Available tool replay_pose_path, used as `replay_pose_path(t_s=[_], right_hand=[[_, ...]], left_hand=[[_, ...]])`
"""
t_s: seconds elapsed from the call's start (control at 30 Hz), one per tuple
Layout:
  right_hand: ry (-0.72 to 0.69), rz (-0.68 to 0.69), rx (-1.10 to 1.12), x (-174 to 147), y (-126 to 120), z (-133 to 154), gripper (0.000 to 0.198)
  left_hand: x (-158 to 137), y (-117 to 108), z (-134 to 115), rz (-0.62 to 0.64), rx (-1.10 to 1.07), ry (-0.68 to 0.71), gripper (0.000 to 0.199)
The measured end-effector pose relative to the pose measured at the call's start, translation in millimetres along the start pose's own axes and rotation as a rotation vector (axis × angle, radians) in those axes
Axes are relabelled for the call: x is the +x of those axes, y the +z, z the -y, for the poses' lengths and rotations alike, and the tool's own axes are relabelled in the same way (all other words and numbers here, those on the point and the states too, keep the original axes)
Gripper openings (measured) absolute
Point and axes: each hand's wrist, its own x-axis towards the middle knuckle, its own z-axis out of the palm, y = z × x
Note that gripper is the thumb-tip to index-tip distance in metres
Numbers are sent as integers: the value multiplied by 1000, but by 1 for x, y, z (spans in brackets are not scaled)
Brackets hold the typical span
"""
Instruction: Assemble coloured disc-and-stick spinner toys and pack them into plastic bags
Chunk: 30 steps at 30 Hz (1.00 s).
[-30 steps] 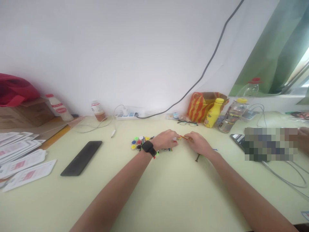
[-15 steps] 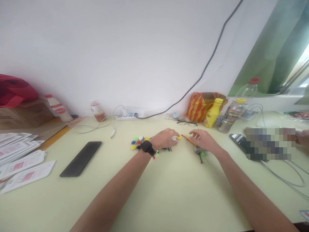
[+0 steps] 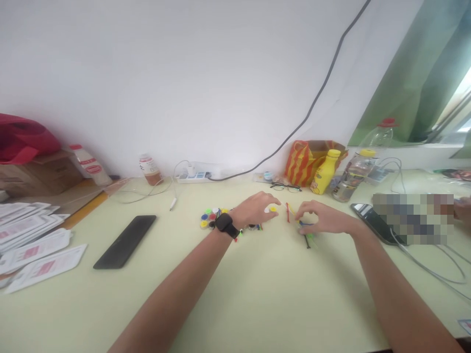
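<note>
My left hand [image 3: 254,210], with a black watch on its wrist, hovers with thumb and forefinger apart near a yellow round cap [image 3: 273,209]. Under and beside that hand lies a cluster of coloured round caps [image 3: 209,217] and small coloured pieces, partly hidden by the wrist. My right hand [image 3: 321,218] has its thumb and fingers apart around a thin blue strip [image 3: 305,224]; whether they touch it is unclear. Below its thumb are a black strip [image 3: 307,241] and a green strip [image 3: 312,240]. Between both hands, a thin red strip [image 3: 287,213] lies by a yellow one.
Glasses [image 3: 285,187], a yellow bottle [image 3: 326,172], a clear bottle [image 3: 355,176] and a striped bag [image 3: 299,162] stand behind. To the left are a black slab [image 3: 125,242] and white packets [image 3: 46,267]. Phones with cables [image 3: 373,223] and another person's hand [image 3: 462,211] are at right.
My right hand has moved right and nearer me, away from the red and yellow strips, which now lie on the table. My left hand's thumb and forefinger have spread.
</note>
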Motion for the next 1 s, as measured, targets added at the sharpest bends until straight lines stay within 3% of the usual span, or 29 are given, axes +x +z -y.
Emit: replay_pose_path(t_s=[0.17,0.4,0.6,0.77,1.0], right_hand=[[-28,83,-8,-1,-1,-3,27],[21,-77,105,5,1,12,39],[-27,98,34,2,3,6,21],[29,-19,165,5,1,6,34],[31,-238,653,16,17,22,45]], left_hand=[[-3,-8,12,-37,-5,-27,34],[1,-10,9,-50,-141,-11,32],[1,-10,7,-21,-151,-21,30],[1,-12,8,-64,-193,0,23],[8,-1,-3,-128,-535,-7,30]])
